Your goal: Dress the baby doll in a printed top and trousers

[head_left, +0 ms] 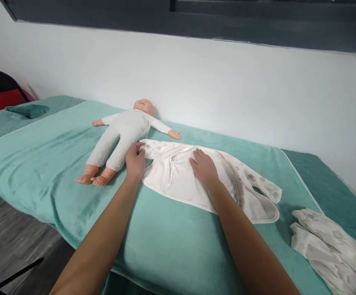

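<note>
A white baby top (184, 180) with small printed motifs on its sleeves lies spread on the green bed cover, opened out with its plain inside up. My left hand (135, 159) pinches the end of its left-hand sleeve between thumb and fingers. Resting flat on the upper middle of the cloth is my right hand (204, 166), fingers stretched out and holding nothing. Just beyond my left hand a baby doll (125, 127) with a white cloth body lies on its back, arms spread, its head near the wall.
A crumpled white printed garment (331, 250) lies at the right edge of the green cover (171, 237). A small dark green cloth (27, 110) is at the far left, near a red and black object (2, 98). The white wall (227, 90) borders the bed behind.
</note>
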`<state>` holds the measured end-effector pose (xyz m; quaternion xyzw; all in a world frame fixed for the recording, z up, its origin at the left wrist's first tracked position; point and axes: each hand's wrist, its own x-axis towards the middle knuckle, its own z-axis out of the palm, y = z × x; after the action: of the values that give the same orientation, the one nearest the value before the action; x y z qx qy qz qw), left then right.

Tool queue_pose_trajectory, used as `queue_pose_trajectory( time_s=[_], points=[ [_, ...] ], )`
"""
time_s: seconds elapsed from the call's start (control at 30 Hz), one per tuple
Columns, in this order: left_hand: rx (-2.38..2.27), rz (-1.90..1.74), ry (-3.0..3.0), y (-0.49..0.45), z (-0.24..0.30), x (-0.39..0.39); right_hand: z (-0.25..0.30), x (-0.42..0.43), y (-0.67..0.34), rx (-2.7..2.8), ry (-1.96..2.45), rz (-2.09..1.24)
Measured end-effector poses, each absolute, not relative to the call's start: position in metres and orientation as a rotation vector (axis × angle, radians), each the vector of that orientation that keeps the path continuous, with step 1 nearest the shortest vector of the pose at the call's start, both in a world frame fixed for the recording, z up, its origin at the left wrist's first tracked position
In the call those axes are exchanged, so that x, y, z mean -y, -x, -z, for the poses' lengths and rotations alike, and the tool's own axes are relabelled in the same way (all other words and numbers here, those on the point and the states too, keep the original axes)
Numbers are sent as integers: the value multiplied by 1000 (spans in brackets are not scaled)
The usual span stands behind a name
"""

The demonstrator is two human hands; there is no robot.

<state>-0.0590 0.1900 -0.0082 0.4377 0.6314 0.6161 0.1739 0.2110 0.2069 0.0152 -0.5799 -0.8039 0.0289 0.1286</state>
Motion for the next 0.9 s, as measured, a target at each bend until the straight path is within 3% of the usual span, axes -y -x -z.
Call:
queue_pose_trajectory(
  time_s=[0.43,0.53,0.7,0.9],
  points=[
    [-2098,-1620,-1684,40,-5,-160,-13,-205,-210,2360,1676,-97],
    [-1921,-1485,-2139,20,-11,-133,-12,-206,-210,2362,1686,-102],
    [-1370,-876,-2661,-5,-19,-97,-11,-206,-210,2365,1685,-80],
    [-1530,-973,-2625,-6,-17,-94,-12,-205,-211,2393,1676,-79]
  ],
)
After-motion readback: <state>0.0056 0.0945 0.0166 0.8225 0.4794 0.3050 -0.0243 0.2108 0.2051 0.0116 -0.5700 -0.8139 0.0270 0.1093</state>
